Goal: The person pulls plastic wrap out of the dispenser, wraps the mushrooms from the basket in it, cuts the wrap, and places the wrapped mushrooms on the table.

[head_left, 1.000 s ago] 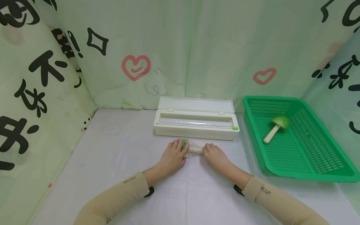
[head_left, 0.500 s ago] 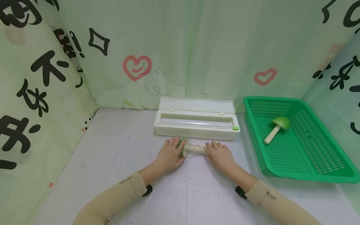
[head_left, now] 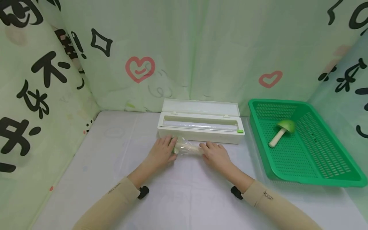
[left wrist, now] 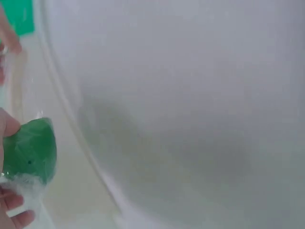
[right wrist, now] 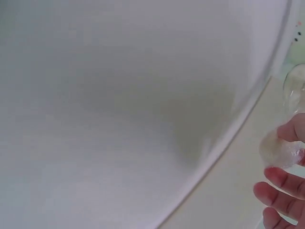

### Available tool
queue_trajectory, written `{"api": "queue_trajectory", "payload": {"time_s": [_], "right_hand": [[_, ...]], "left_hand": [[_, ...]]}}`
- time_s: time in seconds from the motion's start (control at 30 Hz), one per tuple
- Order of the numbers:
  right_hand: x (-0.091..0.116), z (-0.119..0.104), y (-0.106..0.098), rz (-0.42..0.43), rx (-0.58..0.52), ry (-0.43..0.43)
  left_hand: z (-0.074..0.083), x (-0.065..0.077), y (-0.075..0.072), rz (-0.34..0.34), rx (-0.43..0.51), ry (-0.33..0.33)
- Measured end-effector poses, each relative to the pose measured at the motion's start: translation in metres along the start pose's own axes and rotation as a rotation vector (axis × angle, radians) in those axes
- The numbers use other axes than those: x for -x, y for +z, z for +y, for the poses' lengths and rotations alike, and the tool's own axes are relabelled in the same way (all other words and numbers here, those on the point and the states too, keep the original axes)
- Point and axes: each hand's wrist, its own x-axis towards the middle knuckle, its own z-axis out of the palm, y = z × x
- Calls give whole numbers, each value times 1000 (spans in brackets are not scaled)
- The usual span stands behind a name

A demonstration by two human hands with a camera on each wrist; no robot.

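A green-capped mushroom (head_left: pixel 187 149) wrapped in clear cling film lies crosswise between my hands, in front of the long white box. My left hand (head_left: pixel 160 150) holds the cap end, covering most of it in the head view. The left wrist view shows the green cap (left wrist: pixel 32 150) under film, with thumb and fingers around it. My right hand (head_left: pixel 215 156) grips the stem end, where the right wrist view shows the pale filmed stem tip (right wrist: pixel 276 151) between thumb and fingers.
The white cling film box (head_left: pixel 201 136) stands at the back with its lid (head_left: pixel 201 107) up and a film roll (head_left: pixel 198 125) inside. To the right, a green basket (head_left: pixel 319 181) contains another green-capped mushroom (head_left: pixel 283 130). Printed curtains surround the white-covered table (head_left: pixel 115 179).
Both hands have shifted left with the wrapped mushroom. More of its filmed stem shows between them than a second ago. The box and basket have stayed put.
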Motion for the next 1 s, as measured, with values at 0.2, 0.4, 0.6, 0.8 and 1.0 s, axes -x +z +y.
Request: {"api": "queue_trajectory", "payload": {"time_s": [0.2, 0.4, 0.6, 0.8, 1.0], "right_hand": [[-43, -37, 5, 62, -25, -90], [-91, -82, 20, 34, -54, -129], [-130, -129, 32, -33, -8, -152], [-154, -162, 43, -167, 13, -133], [-164, -185, 52, -271, -2, -92]], "left_hand": [[-51, 31, -9, 64, 72, -62], [-99, 75, -21, 66, 115, -147], [-138, 113, -28, 110, 82, -166], [-164, 139, -27, 94, 101, -192], [-178, 156, -22, 52, 133, -246]]}}
